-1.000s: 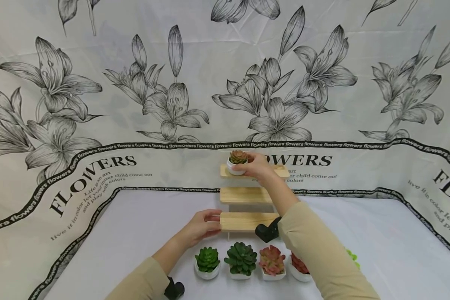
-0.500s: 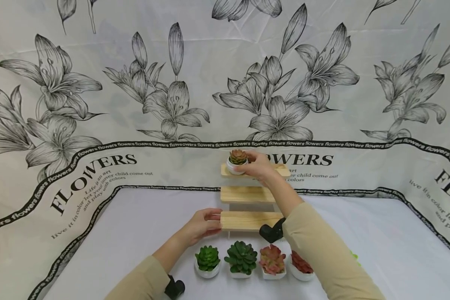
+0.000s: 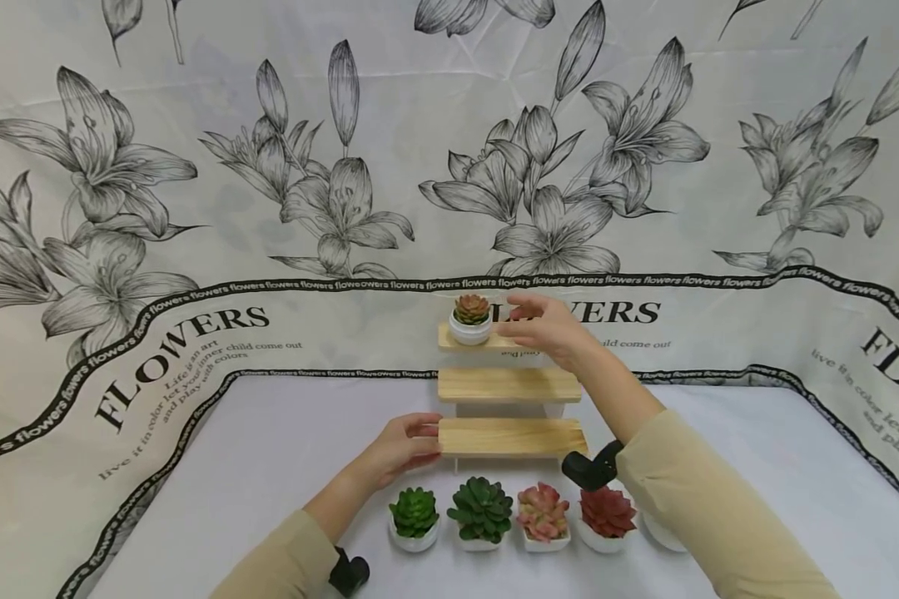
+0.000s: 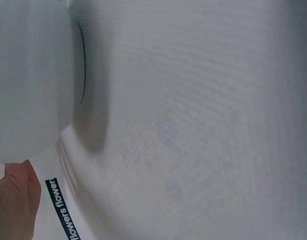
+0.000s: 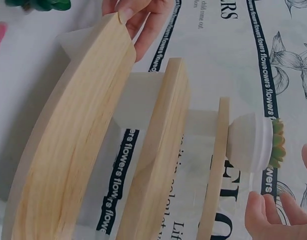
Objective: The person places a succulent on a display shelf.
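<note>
Right hand (image 3: 545,329) raised over the top tier, palm down, fingers (image 3: 520,320) loosely spread and relaxed, holding nothing; tips just beside the potted succulent (image 3: 470,319), at its 3 o'clock, apart from it. Forearm in a tan sleeve (image 3: 707,516), running down toward 5 o'clock. In the right wrist view, fingertips (image 5: 266,215) seen near the pot's white wall (image 5: 251,142), not touching.

Left hand (image 3: 403,447) low on the bench (image 3: 270,466), fingers curled round the left end of the bottom tier (image 3: 511,437), gripping it; thumb and fingertips (image 5: 138,20) visible at the plank's end in the right wrist view.

Three-tier stand (image 3: 508,385): pale, straight-grained wooden planks, flat and rectangular, stepped upward and back, joined by white uprights. Bench covered in smooth white cloth; backdrop (image 3: 195,208) of cream fabric printed with black-line lilies and the word FLOWERS.

Potted succulent: small rosette, reddish-brown leaves with green at the base, set in a round, glossy white pot. Standing upright at the left end of the top tier, at 12 o'clock from the left hand.

Row of four further potted succulents (image 3: 509,516) at 6 o'clock of the stand: two green, one pink, one red, all in white pots. Left wrist view: mostly white cloth, blurred.
</note>
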Demonstrator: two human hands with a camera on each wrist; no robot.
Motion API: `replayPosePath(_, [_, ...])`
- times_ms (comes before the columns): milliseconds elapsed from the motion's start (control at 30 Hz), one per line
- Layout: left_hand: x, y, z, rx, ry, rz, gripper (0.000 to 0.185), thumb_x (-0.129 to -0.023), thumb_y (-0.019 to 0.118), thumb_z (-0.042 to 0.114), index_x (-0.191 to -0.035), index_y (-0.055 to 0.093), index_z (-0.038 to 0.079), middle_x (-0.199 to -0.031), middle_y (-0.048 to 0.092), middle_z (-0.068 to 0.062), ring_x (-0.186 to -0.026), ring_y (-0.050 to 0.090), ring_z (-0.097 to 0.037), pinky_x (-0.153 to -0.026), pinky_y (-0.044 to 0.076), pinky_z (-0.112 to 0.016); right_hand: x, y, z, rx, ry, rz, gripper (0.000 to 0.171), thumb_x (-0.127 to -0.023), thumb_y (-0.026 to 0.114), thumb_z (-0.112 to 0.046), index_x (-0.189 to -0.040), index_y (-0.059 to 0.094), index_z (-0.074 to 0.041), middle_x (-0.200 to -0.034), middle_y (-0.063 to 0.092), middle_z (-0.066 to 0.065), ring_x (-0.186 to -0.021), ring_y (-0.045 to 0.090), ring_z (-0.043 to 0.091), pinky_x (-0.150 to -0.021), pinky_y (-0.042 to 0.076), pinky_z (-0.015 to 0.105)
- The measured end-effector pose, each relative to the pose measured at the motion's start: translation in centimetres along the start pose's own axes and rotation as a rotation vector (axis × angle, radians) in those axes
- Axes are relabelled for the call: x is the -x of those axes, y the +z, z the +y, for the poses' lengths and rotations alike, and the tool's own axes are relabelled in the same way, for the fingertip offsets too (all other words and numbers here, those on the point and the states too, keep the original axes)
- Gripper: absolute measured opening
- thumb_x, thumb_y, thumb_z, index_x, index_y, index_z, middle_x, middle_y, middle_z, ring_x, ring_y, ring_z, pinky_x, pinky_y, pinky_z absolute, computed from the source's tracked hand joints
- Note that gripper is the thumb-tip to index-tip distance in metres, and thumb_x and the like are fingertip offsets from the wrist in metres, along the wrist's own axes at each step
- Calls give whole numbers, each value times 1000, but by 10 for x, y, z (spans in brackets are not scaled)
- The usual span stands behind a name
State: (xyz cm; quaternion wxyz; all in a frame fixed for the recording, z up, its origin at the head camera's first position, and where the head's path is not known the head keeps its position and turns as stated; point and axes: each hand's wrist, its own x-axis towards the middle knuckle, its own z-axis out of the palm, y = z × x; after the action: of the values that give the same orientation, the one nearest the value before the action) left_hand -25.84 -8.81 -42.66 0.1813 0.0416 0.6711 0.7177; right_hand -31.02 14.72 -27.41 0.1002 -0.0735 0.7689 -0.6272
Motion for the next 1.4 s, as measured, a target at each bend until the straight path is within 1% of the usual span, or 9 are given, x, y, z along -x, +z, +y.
replayPosePath(233, [0, -1, 1, -4, -14, 10, 51, -84, 58, -9, -132, 43, -9, -122, 50, -24, -94, 58, -21, -87, 53, -34, 15, -13, -3, 1, -16, -20, 69, -86, 64, -4, -145, 28, -1, -136, 30, 27, -120, 41, 33, -103, 40, 40])
replayPosePath(367, [0, -2, 1, -4, 10, -11, 50, -83, 61, -7, -130, 46, -8, -118, 52, -23, -95, 59, -23, -85, 54, -34, 23, -19, -4, 22, -24, -37, 69, -87, 64, -6, -145, 27, -2, -138, 31, 26, -118, 44, 31, -102, 41, 40])
replayPosePath(467, [0, -2, 2, -9, 14, -13, 49, -83, 62, -7, -129, 47, -8, -115, 53, -23, -94, 60, -23, -83, 54, -33, 29, -25, -4, 17, -30, -42, 68, -87, 64, -6, -145, 28, -2, -137, 32, 26, -111, 51, 25, -99, 44, 36])
replayPosePath(567, [-1, -1, 2, -10, -12, 5, 49, -83, 60, -8, -130, 47, -7, -117, 53, -22, -93, 60, -22, -84, 54, -34, 37, -30, -3, 19, -44, -39, 67, -87, 64, -6, -144, 29, -1, -135, 32, 26, -101, 55, 17, -96, 46, 34])
replayPosePath(667, [-3, 0, 3, -21, -37, 32, 49, -84, 58, -9, -132, 45, -7, -120, 51, -22, -92, 59, -20, -85, 54, -35, 44, -36, -1, 24, -64, -44, 67, -87, 64, -7, -144, 29, -1, -133, 33, 25, -97, 57, 12, -94, 48, 32])
replayPosePath(833, [-4, 2, 4, -15, -46, 44, 50, -85, 57, -10, -133, 43, -7, -120, 51, -21, -89, 59, -18, -84, 54, -35, 55, -46, 2, 34, -95, -64, 67, -88, 63, -8, -144, 28, 2, -130, 34, 24, -97, 56, 10, -92, 49, 29])
replayPosePath(1067, [-4, 3, 1, 0, -35, 30, 51, -84, 57, -10, -133, 43, -8, -120, 51, -22, -92, 58, -20, -85, 54, -34, 73, -60, 11, 95, -101, -67, 67, -88, 64, -12, -143, 28, 3, -128, 38, 22, -98, 56, 10, -90, 51, 30])
replayPosePath(1200, [-5, 2, -1, 3, -38, 33, 50, -84, 57, -11, -132, 43, -8, -120, 50, -22, -92, 58, -20, -85, 54, -34, 83, -69, 16, 108, -113, -72, 66, -88, 64, -12, -143, 29, 2, -128, 40, 22, -98, 57, 9, -89, 51, 29])
replayPosePath(1400, [-4, 2, 0, 2, -37, 38, 50, -84, 58, -10, -132, 44, -8, -120, 51, -21, -91, 58, -19, -85, 54, -34, 98, -82, 22, 151, -113, -51, 63, -88, 64, -13, -141, 33, 1, -123, 45, 15, -101, 55, 9, -86, 51, 24])
